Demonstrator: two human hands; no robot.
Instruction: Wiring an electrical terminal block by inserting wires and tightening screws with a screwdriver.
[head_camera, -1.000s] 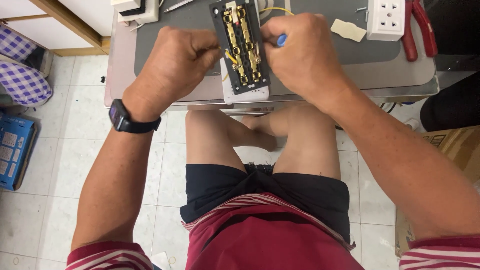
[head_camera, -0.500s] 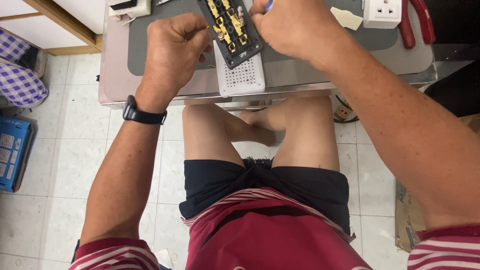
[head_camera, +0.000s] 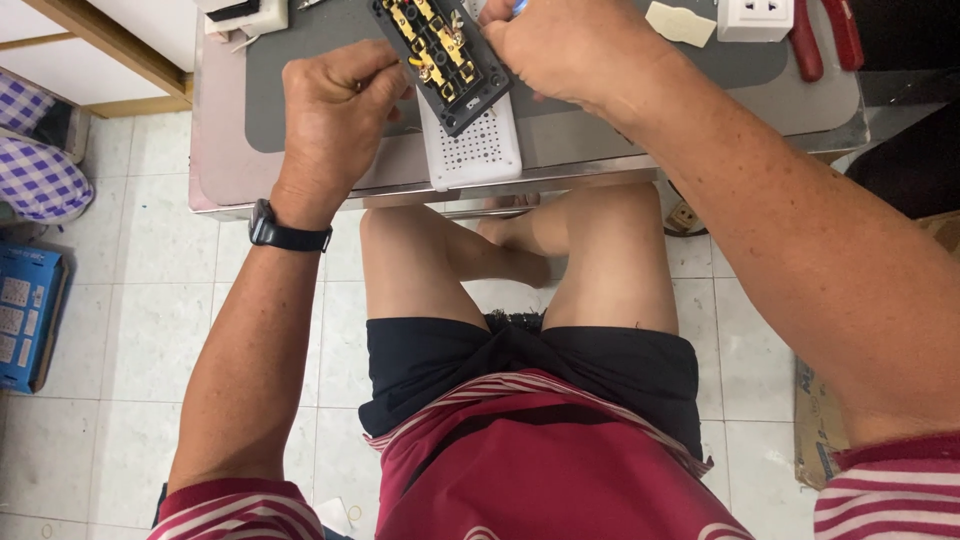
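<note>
Socket panel (head_camera: 440, 55) — pinched between left hand (head_camera: 335, 105) and right hand (head_camera: 560, 45).

You held a black socket board (head_camera: 440, 55) with brass strips; your mat (head_camera: 320, 60) was grey, pliers (head_camera: 822, 35) red.

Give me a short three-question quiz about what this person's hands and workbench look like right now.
1. True or false: the left hand touches the black socket module with brass contacts.
2. What is worn on the left wrist? A) black watch B) glove C) nothing
3. What lies under the module, at the table edge?

Key: 1 true; 2 A; 3 a white perforated plate. The right hand holds a blue-handled tool.
</note>
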